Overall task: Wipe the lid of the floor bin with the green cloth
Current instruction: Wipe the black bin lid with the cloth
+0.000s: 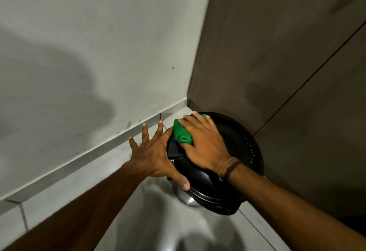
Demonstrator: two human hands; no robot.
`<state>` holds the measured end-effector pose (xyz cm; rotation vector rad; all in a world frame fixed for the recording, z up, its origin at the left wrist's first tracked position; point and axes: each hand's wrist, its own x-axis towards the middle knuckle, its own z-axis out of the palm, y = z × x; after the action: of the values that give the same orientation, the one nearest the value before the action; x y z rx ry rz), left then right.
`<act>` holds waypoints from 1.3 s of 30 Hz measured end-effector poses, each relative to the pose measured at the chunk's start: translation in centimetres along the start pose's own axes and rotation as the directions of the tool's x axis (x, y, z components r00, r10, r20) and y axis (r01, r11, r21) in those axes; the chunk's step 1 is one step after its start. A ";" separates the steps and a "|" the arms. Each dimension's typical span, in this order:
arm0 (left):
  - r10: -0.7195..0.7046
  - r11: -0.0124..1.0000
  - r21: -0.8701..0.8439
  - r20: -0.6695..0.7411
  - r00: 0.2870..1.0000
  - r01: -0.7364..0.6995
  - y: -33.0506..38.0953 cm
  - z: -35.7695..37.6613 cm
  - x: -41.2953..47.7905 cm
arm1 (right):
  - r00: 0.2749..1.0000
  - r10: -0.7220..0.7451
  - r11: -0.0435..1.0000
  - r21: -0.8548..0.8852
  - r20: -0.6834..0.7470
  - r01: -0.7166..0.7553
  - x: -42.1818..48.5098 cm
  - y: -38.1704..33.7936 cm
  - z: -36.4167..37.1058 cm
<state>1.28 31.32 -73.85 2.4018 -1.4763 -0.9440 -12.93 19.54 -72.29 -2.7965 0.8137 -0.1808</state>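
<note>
A round floor bin stands in the room's corner, with a black lid (240, 142) and a shiny steel body (184, 196) showing below it. My right hand (204, 144) lies flat on the lid's left part and presses a folded green cloth (182, 133) against it. The cloth sticks out from under my fingers toward the left. My left hand (154, 151) rests against the lid's left rim, fingers spread wide, thumb hooked on the near edge. Both hands hide part of the lid.
A pale wall (89, 52) with a grey skirting strip (83, 153) runs along the left. A brown panel wall (287, 52) closes the right side, close behind the bin. Light floor tiles (154, 227) lie in front.
</note>
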 end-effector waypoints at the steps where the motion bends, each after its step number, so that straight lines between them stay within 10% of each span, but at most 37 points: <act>1: -0.006 1.000 0.003 0.001 1.000 0.006 -0.1 0.1 0.0 | 1.000 -0.022 1.000 0.003 -0.007 0.022 -0.4 -0.4 0.3; 17: 0.028 1.000 -0.005 -0.027 0.999 -0.028 -0.3 0.4 0.2 | 0.951 -0.309 0.935 -0.183 -0.006 0.303 -16.1 3.0 1.4; 27: 0.075 0.997 -0.012 -0.013 0.997 -0.075 -0.7 0.5 0.5 | 0.867 0.301 0.924 0.345 -0.397 -0.163 -18.9 6.1 4.4; 32: 0.087 0.996 -0.021 -0.012 0.996 -0.087 -0.7 0.3 0.3 | 0.779 0.597 0.680 0.635 -0.190 -0.367 -12.3 10.2 0.6; 39: 0.077 0.995 -0.058 -0.011 0.997 -0.078 -0.4 0.2 -0.1 | 0.831 0.554 0.765 0.365 0.046 -0.530 -1.9 9.3 -4.5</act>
<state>1.41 31.67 -74.09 2.2875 -1.5053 -0.9443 -20.08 12.13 -70.32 -2.1130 1.4074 -0.2863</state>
